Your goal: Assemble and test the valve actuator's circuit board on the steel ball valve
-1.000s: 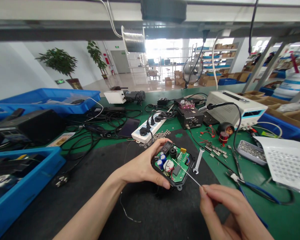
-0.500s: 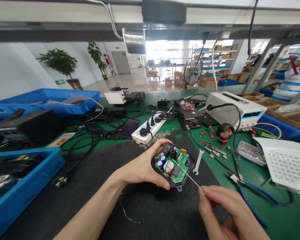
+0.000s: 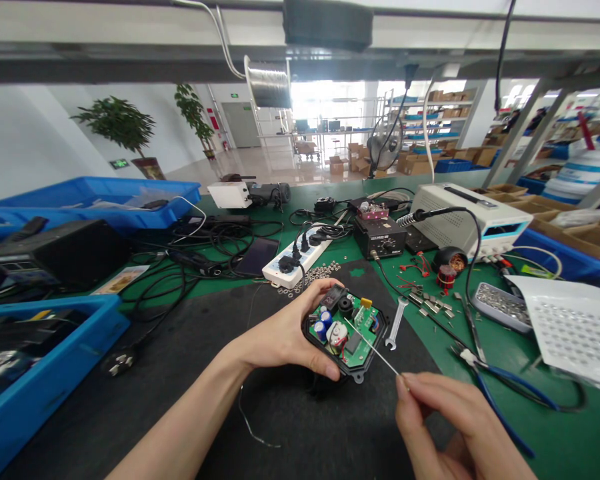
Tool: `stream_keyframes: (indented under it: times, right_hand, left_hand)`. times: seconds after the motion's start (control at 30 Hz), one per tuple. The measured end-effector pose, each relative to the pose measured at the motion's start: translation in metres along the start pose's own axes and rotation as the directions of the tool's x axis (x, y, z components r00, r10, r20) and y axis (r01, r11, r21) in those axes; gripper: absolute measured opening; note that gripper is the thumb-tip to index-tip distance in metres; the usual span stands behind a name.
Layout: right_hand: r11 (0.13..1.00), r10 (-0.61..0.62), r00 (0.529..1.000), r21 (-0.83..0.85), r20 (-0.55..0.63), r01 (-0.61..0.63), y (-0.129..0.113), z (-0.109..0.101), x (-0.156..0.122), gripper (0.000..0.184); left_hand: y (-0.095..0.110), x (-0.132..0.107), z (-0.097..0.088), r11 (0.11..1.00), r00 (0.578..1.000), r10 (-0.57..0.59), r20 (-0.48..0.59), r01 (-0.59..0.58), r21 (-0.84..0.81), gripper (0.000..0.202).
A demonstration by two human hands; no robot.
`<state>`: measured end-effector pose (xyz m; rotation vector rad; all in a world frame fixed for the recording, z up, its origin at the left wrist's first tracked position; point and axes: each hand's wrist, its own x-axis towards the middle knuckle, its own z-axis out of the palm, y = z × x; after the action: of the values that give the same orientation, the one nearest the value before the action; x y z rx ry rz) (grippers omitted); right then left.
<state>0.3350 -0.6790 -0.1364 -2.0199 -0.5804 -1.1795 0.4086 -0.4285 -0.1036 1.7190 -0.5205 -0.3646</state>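
My left hand [image 3: 300, 333] is wrapped around a black eight-sided housing [image 3: 359, 378], tilted toward me above the black mat. Inside the housing sits a green circuit board [image 3: 365, 350] with blue capacitors [image 3: 323, 322], a round black part and a white round part with wires. Between the thumb and fingertips of my right hand [image 3: 445, 420] is a thin metal rod [image 3: 381, 357]. Its far tip reaches over the middle of the board; whether it touches cannot be told. Just right of the housing lies an open-end wrench [image 3: 396, 324].
Nearby on the right are blue-handled pliers [image 3: 510, 387], a tray of small metal parts [image 3: 503, 307] and a soldering iron [image 3: 415, 215] in its stand. A white power strip [image 3: 280, 270] and scattered nuts [image 3: 313, 277] lie behind the housing. Blue bins [image 3: 55, 360] line the left side.
Both hands, the housing and the rod hold almost the same position. Only a very slight shift of the view shows, and the fan in the background has turned.
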Motion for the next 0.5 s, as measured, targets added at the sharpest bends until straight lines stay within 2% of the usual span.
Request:
stream_keyframes:
  times: [0.23,0.33,0.5]
  right_hand:
    - [1.0,0.009,0.999,-0.01,-0.051,-0.009,-0.01,0.002,0.012,0.017]
    - [0.998,0.056,0.994,0.001,-0.089,-0.056,-0.013,0.004,0.012,0.017]
    - [1.0,0.016,0.998,-0.015,-0.065,-0.017,-0.013,0.004,0.01,0.017]
  left_hand:
    - [-0.001,0.0,0.0,1.0,1.0,-0.008,-0.004,0.008,0.003,0.113]
    - [-0.001,0.0,0.0,1.0,1.0,-0.006,-0.011,0.006,0.007,0.113]
    - [-0.002,0.0,0.001,1.0,1.0,-0.003,-0.014,0.003,-0.009,0.112]
